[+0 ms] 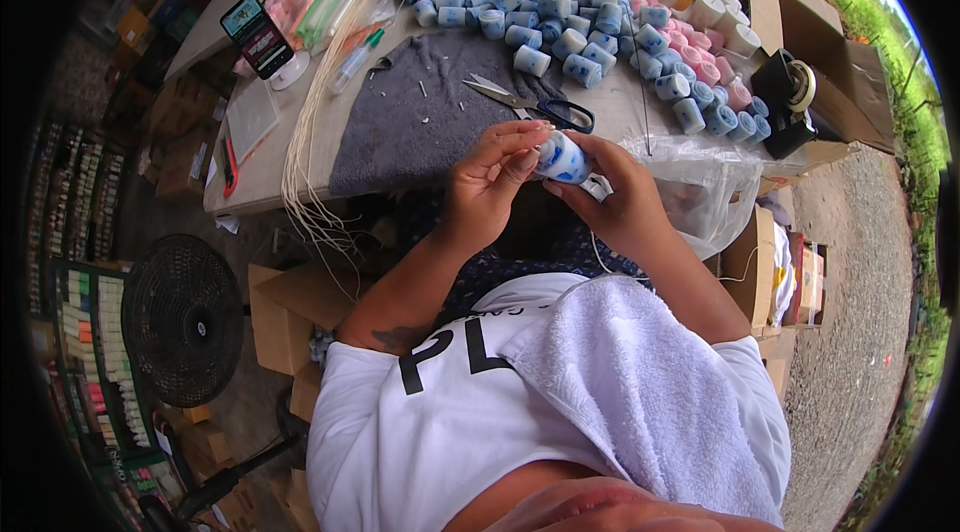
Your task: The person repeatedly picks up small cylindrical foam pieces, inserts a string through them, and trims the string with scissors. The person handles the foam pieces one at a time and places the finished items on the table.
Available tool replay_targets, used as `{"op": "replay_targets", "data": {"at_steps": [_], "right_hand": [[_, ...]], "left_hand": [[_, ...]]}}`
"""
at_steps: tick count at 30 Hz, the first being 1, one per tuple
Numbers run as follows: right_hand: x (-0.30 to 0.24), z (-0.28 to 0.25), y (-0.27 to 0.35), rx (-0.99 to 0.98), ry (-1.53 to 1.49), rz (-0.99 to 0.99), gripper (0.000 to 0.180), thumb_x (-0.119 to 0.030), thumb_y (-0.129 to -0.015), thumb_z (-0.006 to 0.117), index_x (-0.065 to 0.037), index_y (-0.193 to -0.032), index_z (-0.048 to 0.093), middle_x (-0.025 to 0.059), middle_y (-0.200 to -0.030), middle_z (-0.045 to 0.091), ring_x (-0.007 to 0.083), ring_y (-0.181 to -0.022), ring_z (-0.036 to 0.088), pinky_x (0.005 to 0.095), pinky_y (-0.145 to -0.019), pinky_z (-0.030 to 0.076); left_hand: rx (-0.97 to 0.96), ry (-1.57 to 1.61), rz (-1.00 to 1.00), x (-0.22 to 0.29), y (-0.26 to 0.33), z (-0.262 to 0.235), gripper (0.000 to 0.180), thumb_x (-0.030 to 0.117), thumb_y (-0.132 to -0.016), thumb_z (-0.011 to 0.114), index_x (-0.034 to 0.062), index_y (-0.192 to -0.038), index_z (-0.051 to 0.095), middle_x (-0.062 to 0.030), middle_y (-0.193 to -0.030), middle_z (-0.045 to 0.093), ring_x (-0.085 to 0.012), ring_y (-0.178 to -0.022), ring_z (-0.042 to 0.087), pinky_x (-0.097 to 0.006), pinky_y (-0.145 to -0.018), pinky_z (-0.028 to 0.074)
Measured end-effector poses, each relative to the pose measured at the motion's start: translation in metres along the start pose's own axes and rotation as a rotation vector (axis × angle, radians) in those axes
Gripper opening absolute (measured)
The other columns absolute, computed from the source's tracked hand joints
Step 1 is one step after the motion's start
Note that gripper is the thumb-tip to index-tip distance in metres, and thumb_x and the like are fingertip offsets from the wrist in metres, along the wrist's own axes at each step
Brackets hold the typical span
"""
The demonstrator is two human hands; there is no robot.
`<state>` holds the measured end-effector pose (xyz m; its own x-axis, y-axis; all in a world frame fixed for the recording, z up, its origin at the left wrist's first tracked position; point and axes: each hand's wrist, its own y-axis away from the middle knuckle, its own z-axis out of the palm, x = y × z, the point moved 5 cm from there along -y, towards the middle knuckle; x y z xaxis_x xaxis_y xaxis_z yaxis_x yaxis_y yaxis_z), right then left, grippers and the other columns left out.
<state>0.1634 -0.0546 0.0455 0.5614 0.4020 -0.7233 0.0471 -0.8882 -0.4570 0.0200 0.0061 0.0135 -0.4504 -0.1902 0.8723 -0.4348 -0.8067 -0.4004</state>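
Note:
A small blue-and-white candle [564,160] is held in front of my chest, over the near edge of the table. My right hand [622,182] grips it from the right, fingers wrapped round its side. The fingers of my left hand [492,172] are pinched together at the candle's left end; whether they hold a wick there is too small to tell. A thin white string [598,257] hangs below my right hand. Just beyond my hands, scissors [535,104] with dark blue handles lie partly spread on a grey towel [400,137].
Many blue-and-white candles [555,7] crowd the table's far side, with pink ones [700,57] at right. Long wick strings [315,132] drape off the left edge near a phone [256,35] and red cutter [230,167]. A tape dispenser [788,97] and plastic bag [700,182] are right; a fan [182,320] stands lower left.

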Motion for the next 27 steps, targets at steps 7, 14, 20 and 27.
{"op": "replay_targets", "data": {"at_steps": [7,14,20,27], "right_hand": [[-0.003,0.004,0.003,0.021,0.099,-0.080,0.049,-0.012,-0.076,0.075,-0.003,-0.119,0.053,0.0183,-0.106,0.061,0.0365,-0.096,0.062,0.0380,-0.079,0.052],[-0.003,0.000,0.005,0.038,0.159,-0.109,0.051,-0.010,-0.078,0.073,-0.004,-0.123,0.051,0.0185,-0.110,0.060,0.0368,-0.097,0.062,0.0396,-0.080,0.052],[-0.003,-0.001,0.004,0.020,0.216,-0.137,0.049,-0.008,-0.079,0.070,-0.004,-0.124,0.050,0.0189,-0.115,0.057,0.0371,-0.098,0.061,0.0400,-0.080,0.052],[-0.007,0.000,0.003,0.009,0.230,-0.145,0.049,-0.008,-0.078,0.071,-0.003,-0.122,0.051,0.0191,-0.114,0.057,0.0372,-0.098,0.061,0.0401,-0.081,0.052]], "left_hand": [[-0.096,-0.950,0.597,0.035,-0.001,-0.001,0.013,0.004,-0.088,0.062,0.0017,-0.100,0.058,-0.0127,-0.095,0.061,-0.0289,-0.097,0.061,-0.035,-0.089,0.047],[-0.078,-0.875,0.547,0.050,-0.010,-0.011,0.017,0.002,-0.088,0.058,0.0020,-0.105,0.057,-0.0136,-0.109,0.059,-0.0301,-0.102,0.059,-0.037,-0.087,0.048],[-0.238,-1.298,0.581,0.061,0.000,0.000,0.018,0.006,-0.082,0.065,0.0081,-0.100,0.065,-0.0095,-0.118,0.059,-0.0290,-0.116,0.054,-0.047,-0.103,0.035],[-0.317,-1.414,0.643,0.068,0.001,0.005,0.018,0.007,-0.077,0.069,0.0085,-0.095,0.066,-0.0090,-0.117,0.060,-0.0292,-0.117,0.054,-0.050,-0.105,0.033]]}}
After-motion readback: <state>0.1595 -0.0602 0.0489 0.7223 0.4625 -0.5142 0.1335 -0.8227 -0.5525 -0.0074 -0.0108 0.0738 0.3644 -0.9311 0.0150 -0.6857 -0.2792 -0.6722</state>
